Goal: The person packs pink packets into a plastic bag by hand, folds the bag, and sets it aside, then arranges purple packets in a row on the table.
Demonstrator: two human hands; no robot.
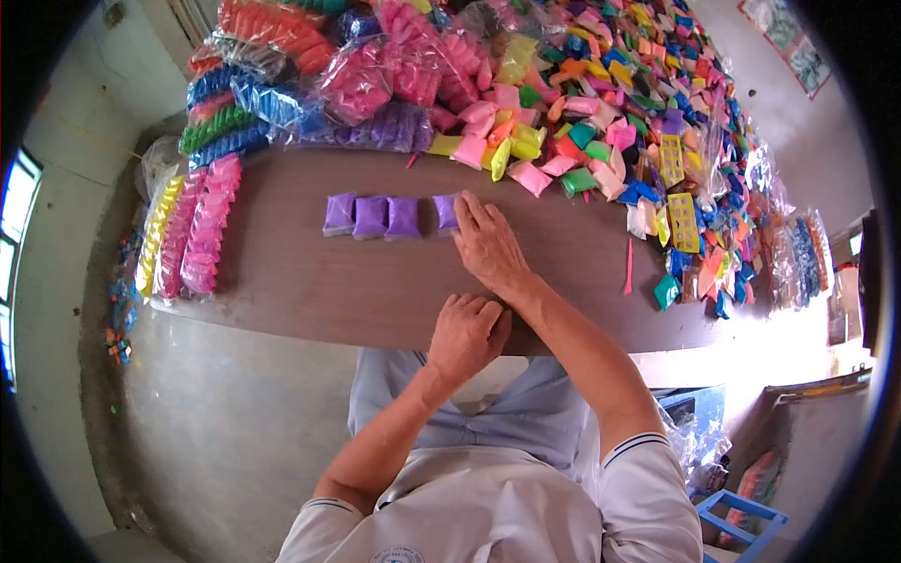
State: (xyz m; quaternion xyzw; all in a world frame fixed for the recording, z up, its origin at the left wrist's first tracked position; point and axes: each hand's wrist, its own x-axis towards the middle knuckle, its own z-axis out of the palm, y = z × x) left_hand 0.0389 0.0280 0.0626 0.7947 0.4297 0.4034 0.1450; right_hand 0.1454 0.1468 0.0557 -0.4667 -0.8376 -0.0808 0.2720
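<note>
Three purple packets lie side by side in a row on the brown table: a left one (339, 214), a middle one (371, 216) and a right one (403, 217). A little to the right of them, set apart by a gap, is a fourth purple packet (445, 212). The fingers of my right hand (490, 246) are on its right edge and cover part of it; my thumb is hidden. My left hand (467, 332) rests at the table's front edge, curled into a loose fist, and nothing shows in it.
A big heap of mixed coloured packets (601, 141) covers the back and right. Bagged bundles (357, 80) are stacked at the back left. Strips of pink packets (208, 225) stand at the left edge. A pink stick (629, 266) and yellow trays (683, 223) lie to the right.
</note>
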